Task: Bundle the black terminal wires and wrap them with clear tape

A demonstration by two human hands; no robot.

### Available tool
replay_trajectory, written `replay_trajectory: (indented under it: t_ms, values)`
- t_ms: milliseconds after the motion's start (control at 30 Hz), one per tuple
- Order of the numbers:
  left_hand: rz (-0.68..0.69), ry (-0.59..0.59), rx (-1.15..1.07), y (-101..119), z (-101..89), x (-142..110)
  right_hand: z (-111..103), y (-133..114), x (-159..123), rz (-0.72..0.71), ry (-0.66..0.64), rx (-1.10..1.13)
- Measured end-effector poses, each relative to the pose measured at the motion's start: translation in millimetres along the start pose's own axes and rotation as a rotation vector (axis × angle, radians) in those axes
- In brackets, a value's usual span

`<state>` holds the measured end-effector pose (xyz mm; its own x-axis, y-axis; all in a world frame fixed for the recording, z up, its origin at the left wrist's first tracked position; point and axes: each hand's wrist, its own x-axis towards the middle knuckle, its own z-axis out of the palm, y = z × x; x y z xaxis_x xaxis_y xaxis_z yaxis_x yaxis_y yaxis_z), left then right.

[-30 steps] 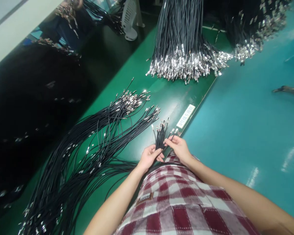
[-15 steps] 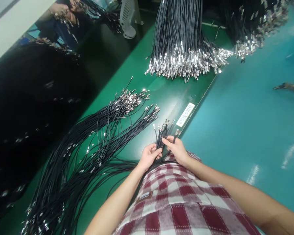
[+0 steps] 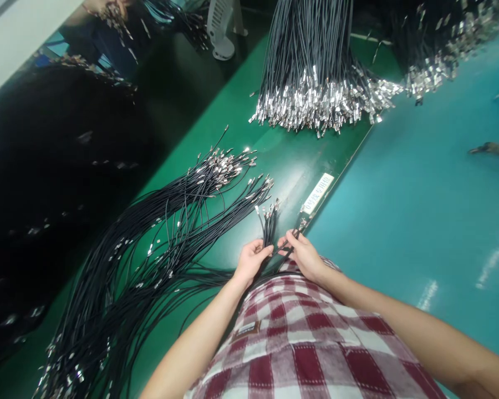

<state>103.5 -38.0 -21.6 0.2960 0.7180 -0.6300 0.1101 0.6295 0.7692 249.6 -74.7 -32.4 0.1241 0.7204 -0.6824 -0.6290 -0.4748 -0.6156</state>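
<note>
My left hand (image 3: 253,260) is closed around a small bunch of black cables (image 3: 269,228), whose metal terminals point up and away from me. Close beside it, my right hand (image 3: 303,254) pinches a few other black cables (image 3: 298,233) with their terminal ends near the table edge. Both hands are just in front of my checked apron (image 3: 299,327). Lengths of cable run from under the left hand to the left across the green table (image 3: 233,221). There, two larger bundles of cables (image 3: 149,221) lie curved, with silver terminals at their ends.
A thick bundle of black cables (image 3: 311,44) with silver terminals lies at the back of the table, another dark bundle (image 3: 432,66) to its right. A label (image 3: 318,193) is stuck along the table edge. A white fan-shaped piece (image 3: 221,27) stands behind. Another person's hands (image 3: 112,8) show top left.
My right hand has drawn a few cables to the right, away from the bunch in my left hand. A gap now shows between the two groups. The view has shifted slightly.
</note>
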Motion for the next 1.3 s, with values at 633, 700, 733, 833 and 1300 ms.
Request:
replay_trajectory:
  t_ms: [633, 700, 733, 833, 1300]
  values:
    - [-0.049, 0.028, -0.053, -7, 5.9, -4, 4, -5, 2, -0.035, 0.131, -0.130]
    - [-0.047, 0.046, -0.060, -7, 6.5, -3, 4, -5, 2, -0.029, 0.111, -0.119]
    - [-0.045, 0.053, -0.061, -8, 6.8, -3, 4, -5, 2, -0.033, 0.106, -0.116]
    - [-0.031, 0.079, -0.041, -8, 7.0, -2, 2, -2, 3, -0.074, 0.113, -0.152]
    - [-0.014, -0.018, -0.077, -3, 3.4, -2, 4, -2, 0, 0.053, -0.023, 0.041]
